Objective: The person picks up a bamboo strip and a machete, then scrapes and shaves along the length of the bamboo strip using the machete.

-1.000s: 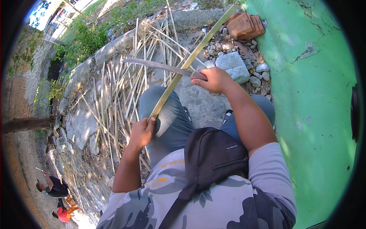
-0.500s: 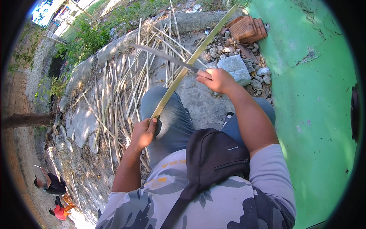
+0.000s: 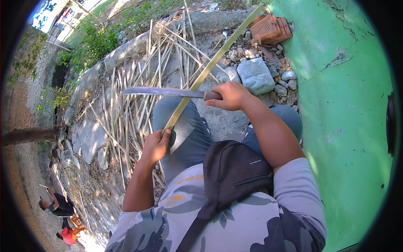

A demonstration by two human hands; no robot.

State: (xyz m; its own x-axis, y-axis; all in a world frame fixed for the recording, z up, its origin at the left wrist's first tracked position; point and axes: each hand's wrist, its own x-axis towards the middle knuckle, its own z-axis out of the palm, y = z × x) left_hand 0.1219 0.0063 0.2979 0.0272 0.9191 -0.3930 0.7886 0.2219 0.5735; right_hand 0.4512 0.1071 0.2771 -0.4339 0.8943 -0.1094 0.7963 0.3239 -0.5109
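Observation:
My left hand (image 3: pixel 156 145) is closed round the near end of a long, flat, pale yellow-green strip (image 3: pixel 219 55), which looks like split bamboo. The strip slants up and to the right from my left knee, its far end close to the green wall. In my right hand (image 3: pixel 231 95) is the brown handle of a machete (image 3: pixel 163 91) with a long, slightly curved blade. The blade lies across the strip near my knee, pointing left. Whether its edge bites into the strip, I cannot tell.
Many thin strips (image 3: pixel 138 101) lie scattered on the ground ahead and left. Ahead right are a pale stone block (image 3: pixel 256 75), rubble and stacked orange bricks (image 3: pixel 270 30). A green wall (image 3: pixel 344 126) rises at right. Two people (image 3: pixel 61 206) are far left.
My right hand has drawn the machete nearer to me along the strip, and the blade has swung from slanting up-left to nearly level. My left hand stays in place.

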